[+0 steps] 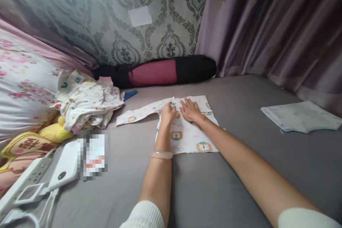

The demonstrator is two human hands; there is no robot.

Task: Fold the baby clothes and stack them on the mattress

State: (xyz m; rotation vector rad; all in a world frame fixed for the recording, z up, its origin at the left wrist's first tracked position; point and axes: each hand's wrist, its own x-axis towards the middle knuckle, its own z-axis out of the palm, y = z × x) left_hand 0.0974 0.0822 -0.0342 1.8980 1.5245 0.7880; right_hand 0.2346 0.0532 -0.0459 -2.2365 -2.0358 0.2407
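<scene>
A child's white long-sleeved shirt point(187, 139) with an orange lion print lies flat on the grey bed sheet in front of me. One sleeve point(139, 112) stretches out to the left; a band of cloth lies folded across the upper right part. My left hand point(169, 114), with a pale bangle on the wrist, is at the shirt's upper left near the shoulder, its fingers bent and drawn together on the cloth. Beside it, my right hand point(191, 110) rests on the upper middle of the shirt, palm down with fingers spread.
Rumpled children's clothes point(91, 99) are heaped at the left beside a floral pillow point(24, 89). Nearer are a yellow plush toy point(56, 131), a white power bank point(66, 164) and a power strip point(26, 181). Folded cloth point(301, 115) lies right; a black-and-maroon bag point(155, 73) lies along the wall.
</scene>
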